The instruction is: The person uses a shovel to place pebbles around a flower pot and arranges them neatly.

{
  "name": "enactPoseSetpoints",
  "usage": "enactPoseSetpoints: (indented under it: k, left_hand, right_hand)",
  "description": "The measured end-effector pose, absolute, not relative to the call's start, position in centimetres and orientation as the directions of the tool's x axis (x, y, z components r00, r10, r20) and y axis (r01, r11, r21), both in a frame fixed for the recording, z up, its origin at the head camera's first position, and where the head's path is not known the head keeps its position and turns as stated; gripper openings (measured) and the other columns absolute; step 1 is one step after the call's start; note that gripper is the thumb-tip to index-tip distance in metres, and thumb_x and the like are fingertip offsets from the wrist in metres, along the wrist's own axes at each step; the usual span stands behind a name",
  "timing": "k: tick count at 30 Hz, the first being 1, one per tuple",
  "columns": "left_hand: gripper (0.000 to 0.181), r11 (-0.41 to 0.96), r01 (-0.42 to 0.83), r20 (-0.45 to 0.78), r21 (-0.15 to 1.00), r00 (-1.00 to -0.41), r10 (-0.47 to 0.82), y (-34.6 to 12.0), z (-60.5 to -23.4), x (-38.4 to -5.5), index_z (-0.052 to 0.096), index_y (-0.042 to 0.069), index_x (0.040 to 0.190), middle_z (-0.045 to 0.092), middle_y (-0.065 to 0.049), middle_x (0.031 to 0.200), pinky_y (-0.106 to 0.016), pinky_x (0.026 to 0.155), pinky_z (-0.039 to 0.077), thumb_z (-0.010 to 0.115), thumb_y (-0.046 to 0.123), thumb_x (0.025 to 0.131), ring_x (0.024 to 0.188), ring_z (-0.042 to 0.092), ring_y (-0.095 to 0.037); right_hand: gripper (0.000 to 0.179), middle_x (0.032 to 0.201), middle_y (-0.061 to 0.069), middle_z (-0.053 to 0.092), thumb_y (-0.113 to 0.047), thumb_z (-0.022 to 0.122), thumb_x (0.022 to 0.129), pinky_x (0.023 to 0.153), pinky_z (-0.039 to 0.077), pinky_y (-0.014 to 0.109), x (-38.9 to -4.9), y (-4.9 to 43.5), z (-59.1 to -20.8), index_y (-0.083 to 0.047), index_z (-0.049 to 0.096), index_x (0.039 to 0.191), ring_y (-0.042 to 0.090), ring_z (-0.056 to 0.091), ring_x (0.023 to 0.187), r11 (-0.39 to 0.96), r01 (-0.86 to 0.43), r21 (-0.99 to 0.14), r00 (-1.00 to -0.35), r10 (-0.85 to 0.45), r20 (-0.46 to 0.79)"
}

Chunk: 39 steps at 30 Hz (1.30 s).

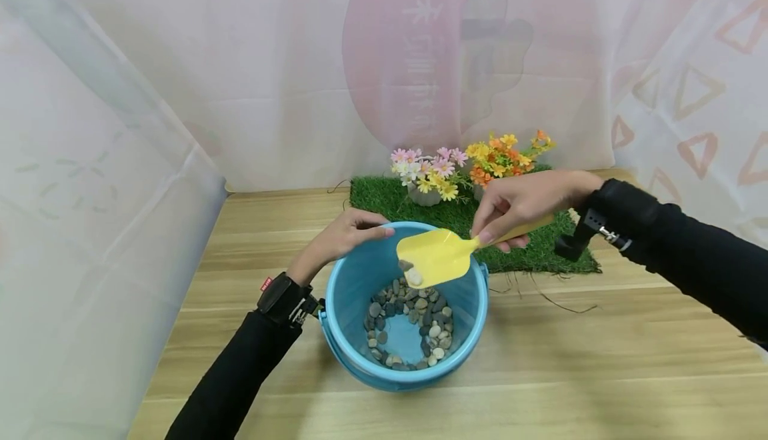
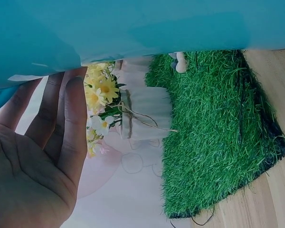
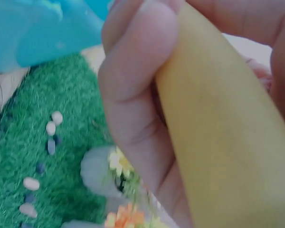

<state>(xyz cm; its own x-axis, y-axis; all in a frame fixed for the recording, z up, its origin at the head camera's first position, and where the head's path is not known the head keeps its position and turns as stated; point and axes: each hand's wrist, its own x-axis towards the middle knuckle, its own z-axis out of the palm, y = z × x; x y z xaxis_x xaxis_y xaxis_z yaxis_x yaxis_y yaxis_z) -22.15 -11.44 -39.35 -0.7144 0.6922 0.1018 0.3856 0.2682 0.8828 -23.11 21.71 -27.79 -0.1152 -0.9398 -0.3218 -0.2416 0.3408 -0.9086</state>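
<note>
A blue bucket [image 1: 342,293] stands on the table with several grey and pale pebbles [image 1: 420,307] around its bottom. My left hand [image 1: 351,233] grips its far-left rim; in the left wrist view the fingers [image 2: 76,123] lie along the outer wall. My right hand [image 1: 519,207] holds the handle [image 3: 218,114] of a small yellow shovel [image 1: 441,253]. The shovel's blade hangs over the bucket's opening, tilted down to the left. A grey pebble [image 1: 405,265] and a whitish pebble [image 1: 414,277] sit at the blade's lower left edge.
Behind the bucket lies a green artificial turf mat [image 1: 384,200]. Two flower pots, one with pink, white and yellow flowers [image 1: 429,168], one with orange and yellow flowers [image 1: 504,157], stand on it. A row of pebbles [image 3: 31,184] lies on the turf. Printed cloth [image 1: 288,60] hangs behind.
</note>
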Motion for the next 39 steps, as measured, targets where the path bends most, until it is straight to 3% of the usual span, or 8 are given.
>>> enactPoseSetpoints:
  k: [8,21,30,39]
  left_hand:
    - [0.021,0.278,0.382,0.097,0.881,-0.723,0.684,-11.7,-39.3,-22.3,0.069,0.018,0.105,0.065,0.003,0.093,-0.036,0.073,0.049,0.056,0.030,0.094,0.082,0.061,-0.015]
    - [0.021,0.273,0.360,0.079,0.892,-0.719,0.691,-11.7,-39.4,-22.3,0.068,0.017,0.105,0.066,0.002,0.093,-0.036,0.072,0.050,0.055,0.029,0.094,0.083,0.062,-0.016]
    - [0.025,0.260,0.352,0.079,0.899,-0.715,0.694,-11.7,-39.5,-22.3,0.068,0.015,0.105,0.066,-0.004,0.094,-0.036,0.071,0.051,0.056,0.034,0.093,0.083,0.062,-0.017]
    - [0.030,0.245,0.341,0.080,0.908,-0.713,0.697,-11.6,-39.6,-22.2,0.067,0.010,0.107,0.065,-0.009,0.096,-0.037,0.071,0.050,0.056,0.034,0.093,0.084,0.062,-0.021]
  right_hand:
    - [0.019,0.071,0.011,0.060,-0.017,0.051,0.096,0.054,0.048,0.035,-24.0,25.0,-29.1,-0.013,0.069,0.100,0.025,0.053,0.054,0.409,-0.278,-0.869,-0.313,-0.894,-0.320]
    - [0.023,0.083,0.017,0.059,-0.017,0.046,0.099,0.062,0.047,0.040,-25.5,28.3,-32.7,-0.006,0.064,0.107,0.029,0.051,0.064,0.429,-0.178,-0.885,-0.451,-0.835,-0.314]
    - [0.024,0.084,0.022,0.059,-0.020,0.046,0.098,0.064,0.049,0.041,-25.4,28.4,-37.6,-0.006,0.064,0.108,0.039,0.052,0.067,0.448,-0.116,-0.886,-0.492,-0.801,-0.341]
    - [0.026,0.086,0.018,0.060,-0.024,0.045,0.099,0.069,0.047,0.042,-24.9,26.0,-40.8,-0.009,0.065,0.105,0.032,0.054,0.070,0.480,-0.122,-0.869,-0.484,-0.793,-0.370]
